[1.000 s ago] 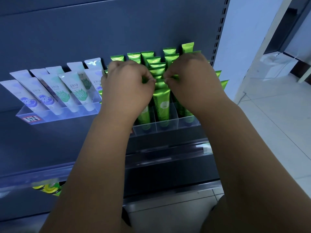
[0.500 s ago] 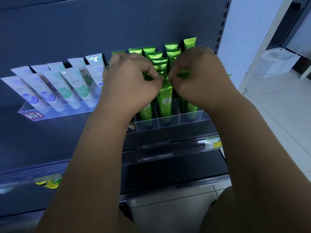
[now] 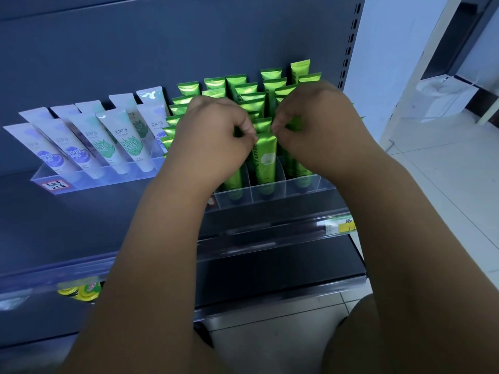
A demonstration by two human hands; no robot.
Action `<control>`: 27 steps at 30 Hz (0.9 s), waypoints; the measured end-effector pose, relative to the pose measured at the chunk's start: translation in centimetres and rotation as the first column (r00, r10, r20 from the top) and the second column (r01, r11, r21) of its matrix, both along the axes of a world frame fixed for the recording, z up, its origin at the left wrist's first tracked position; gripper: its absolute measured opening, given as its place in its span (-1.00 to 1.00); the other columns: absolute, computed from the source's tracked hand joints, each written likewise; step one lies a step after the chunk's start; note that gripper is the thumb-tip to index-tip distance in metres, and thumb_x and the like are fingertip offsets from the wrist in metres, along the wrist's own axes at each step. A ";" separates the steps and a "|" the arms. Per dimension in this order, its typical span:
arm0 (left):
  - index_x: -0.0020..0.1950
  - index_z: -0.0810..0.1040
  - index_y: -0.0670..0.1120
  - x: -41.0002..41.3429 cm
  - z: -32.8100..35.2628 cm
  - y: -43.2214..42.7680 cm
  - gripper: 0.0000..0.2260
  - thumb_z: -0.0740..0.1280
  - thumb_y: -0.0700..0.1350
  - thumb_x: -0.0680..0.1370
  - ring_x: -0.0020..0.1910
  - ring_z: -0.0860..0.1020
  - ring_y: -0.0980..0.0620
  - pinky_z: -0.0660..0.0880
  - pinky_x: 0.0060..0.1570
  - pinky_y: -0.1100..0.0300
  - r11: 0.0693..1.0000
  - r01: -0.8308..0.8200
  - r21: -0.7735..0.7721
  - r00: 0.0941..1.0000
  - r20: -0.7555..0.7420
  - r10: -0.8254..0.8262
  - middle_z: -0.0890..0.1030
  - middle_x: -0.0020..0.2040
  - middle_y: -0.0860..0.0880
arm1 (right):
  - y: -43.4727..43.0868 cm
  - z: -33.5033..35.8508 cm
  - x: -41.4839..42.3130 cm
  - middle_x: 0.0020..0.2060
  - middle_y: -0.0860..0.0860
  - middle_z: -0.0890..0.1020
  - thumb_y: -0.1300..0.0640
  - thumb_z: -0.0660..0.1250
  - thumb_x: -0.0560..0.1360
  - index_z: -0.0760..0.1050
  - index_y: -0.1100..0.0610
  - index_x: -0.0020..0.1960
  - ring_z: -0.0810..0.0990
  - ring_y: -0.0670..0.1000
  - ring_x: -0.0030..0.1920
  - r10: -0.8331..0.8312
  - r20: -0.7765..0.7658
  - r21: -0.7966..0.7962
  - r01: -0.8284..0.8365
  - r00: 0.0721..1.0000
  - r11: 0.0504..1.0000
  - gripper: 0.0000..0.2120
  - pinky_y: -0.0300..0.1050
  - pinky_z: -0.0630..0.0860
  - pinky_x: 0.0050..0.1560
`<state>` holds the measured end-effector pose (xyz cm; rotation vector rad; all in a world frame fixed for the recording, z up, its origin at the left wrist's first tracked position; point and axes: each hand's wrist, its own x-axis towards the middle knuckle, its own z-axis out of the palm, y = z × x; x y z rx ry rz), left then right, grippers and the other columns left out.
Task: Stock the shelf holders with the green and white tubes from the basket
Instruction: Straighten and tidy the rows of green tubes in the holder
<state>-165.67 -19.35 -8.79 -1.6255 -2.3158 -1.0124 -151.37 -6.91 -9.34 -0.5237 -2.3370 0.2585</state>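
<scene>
Left hand (image 3: 216,139) and right hand (image 3: 318,125) pinch front green tube (image 3: 266,157) top; tilted push could topple packed neighbours (image 3: 244,89), jam against holder (image 3: 270,194) divider

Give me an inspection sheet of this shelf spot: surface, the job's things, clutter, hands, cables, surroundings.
Surface: dark shelf; yellow price tag on its clear front rail.
Job's things: green tubes stand in rows in a clear divided holder; white tubes lean in a second holder to the left; basket not in view.
Clutter: yellow-green packs on the shelf below.
Hands: left hand and right hand, both with curled fingers pinching green tube tops.
Cables: nothing seen.
Surroundings: pale tiled floor; white box at right.
</scene>
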 end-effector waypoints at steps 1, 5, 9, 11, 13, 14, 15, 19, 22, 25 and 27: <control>-0.14 0.71 0.03 0.0 -0.1 0.1 -0.95 0.47 -0.10 0.51 0.28 0.43 -0.05 0.35 0.19 0.13 1.000 0.004 0.005 1.000 -0.006 -0.004 0.66 0.04 0.13 | 0.0 0.0 0.1 -0.11 0.00 0.69 0.14 0.37 0.50 0.71 0.09 -0.12 0.57 0.09 0.09 -0.004 0.000 -0.004 0.004 1.000 1.000 -0.87 -0.07 0.51 0.04; -0.15 0.69 0.04 -0.1 -0.5 0.4 -0.94 0.45 -0.09 0.50 0.24 0.49 -0.06 0.39 0.21 0.07 1.000 0.024 0.016 1.000 -0.019 -0.024 0.67 0.01 0.11 | 0.0 -0.1 0.3 -0.12 0.00 0.68 0.12 0.37 0.51 0.71 0.07 -0.11 0.57 0.08 0.09 -0.010 -0.002 -0.007 0.010 1.000 1.000 -0.86 -0.02 0.54 0.05; -0.15 0.70 0.03 -0.1 -0.7 0.4 -0.96 0.45 -0.09 0.49 0.23 0.51 -0.08 0.40 0.20 0.08 0.999 0.016 0.031 1.000 -0.024 -0.016 0.67 -0.01 0.11 | -0.1 -0.2 0.4 -0.12 -0.01 0.69 0.11 0.38 0.50 0.72 0.06 -0.10 0.59 0.08 0.08 -0.005 -0.009 -0.022 0.004 1.000 1.000 -0.86 0.00 0.57 0.04; -0.14 0.70 0.03 -0.1 -0.7 0.2 -0.96 0.45 -0.08 0.48 0.23 0.52 -0.08 0.39 0.19 0.11 1.000 0.012 0.029 1.000 -0.014 -0.012 0.67 0.00 0.12 | -0.1 -0.1 0.5 -0.12 -0.01 0.69 0.11 0.38 0.49 0.73 0.06 -0.11 0.59 0.09 0.08 -0.002 -0.016 -0.022 0.002 1.000 1.000 -0.86 0.01 0.57 0.05; -0.14 0.70 0.04 -0.1 -0.6 0.1 -0.96 0.45 -0.08 0.48 0.23 0.52 -0.09 0.42 0.18 0.09 0.999 0.013 0.034 1.000 -0.022 -0.013 0.66 -0.01 0.13 | -0.1 -0.1 0.5 -0.11 0.00 0.69 0.11 0.38 0.49 0.73 0.05 -0.10 0.59 0.10 0.09 0.000 -0.011 -0.024 0.000 1.000 1.000 -0.86 0.02 0.56 0.05; -0.14 0.70 0.03 0.0 -0.6 0.0 -0.95 0.44 -0.09 0.48 0.23 0.52 -0.10 0.44 0.17 0.07 0.999 0.012 0.038 1.000 -0.025 -0.011 0.66 -0.01 0.13 | -0.1 -0.1 0.4 -0.11 0.00 0.69 0.11 0.38 0.50 0.73 0.05 -0.10 0.59 0.11 0.09 0.003 -0.009 -0.025 -0.003 1.000 1.000 -0.86 0.02 0.57 0.05; -0.13 0.70 0.03 0.1 -0.6 0.0 -0.95 0.44 -0.10 0.48 0.23 0.51 -0.09 0.45 0.16 0.05 0.999 0.005 0.041 1.000 -0.024 -0.004 0.66 -0.01 0.12 | -0.1 -0.2 0.4 -0.11 -0.01 0.69 0.10 0.38 0.50 0.73 0.05 -0.09 0.59 0.12 0.09 0.004 -0.007 -0.028 -0.004 1.000 1.000 -0.86 0.03 0.57 0.03; -0.12 0.69 0.03 0.4 -0.7 -0.1 -0.94 0.41 -0.09 0.48 0.22 0.48 -0.10 0.44 0.19 -0.02 0.999 -0.017 0.038 0.999 -0.036 0.019 0.66 0.01 0.12 | -0.3 -0.3 0.4 -0.11 -0.02 0.69 0.11 0.40 0.49 0.72 0.03 -0.09 0.59 0.13 0.09 0.013 -0.012 -0.050 -0.013 1.000 0.999 -0.89 0.01 0.56 0.04; -0.12 0.69 0.03 0.7 -0.8 -0.2 -0.93 0.39 -0.07 0.47 0.22 0.48 -0.10 0.44 0.20 -0.04 0.999 -0.016 0.041 1.000 -0.022 0.017 0.65 0.03 0.11 | -0.2 -0.3 0.5 -0.13 -0.04 0.70 0.12 0.40 0.48 0.72 0.03 -0.10 0.59 0.12 0.06 0.023 -0.027 -0.049 -0.024 0.999 0.998 -0.89 0.00 0.55 0.06; -0.12 0.70 0.02 0.9 -0.7 -0.2 -0.88 0.36 -0.05 0.46 0.21 0.50 -0.09 0.45 0.19 -0.02 0.997 -0.016 0.078 1.000 0.006 0.015 0.64 0.05 0.11 | -0.2 -0.4 0.5 -0.12 -0.05 0.70 0.11 0.40 0.48 0.72 0.02 -0.09 0.60 0.10 0.07 0.024 -0.032 -0.063 -0.026 0.999 0.998 -0.88 0.01 0.56 0.05; -0.12 0.70 0.02 0.9 -0.7 -0.2 -0.87 0.34 -0.04 0.48 0.20 0.51 -0.10 0.44 0.18 0.01 0.995 -0.016 0.103 1.000 0.013 0.015 0.64 0.04 0.11 | -0.2 -0.5 0.5 -0.12 -0.05 0.70 0.11 0.40 0.48 0.73 0.03 -0.09 0.60 0.09 0.06 0.021 -0.042 -0.067 -0.024 0.999 0.997 -0.87 0.00 0.56 0.05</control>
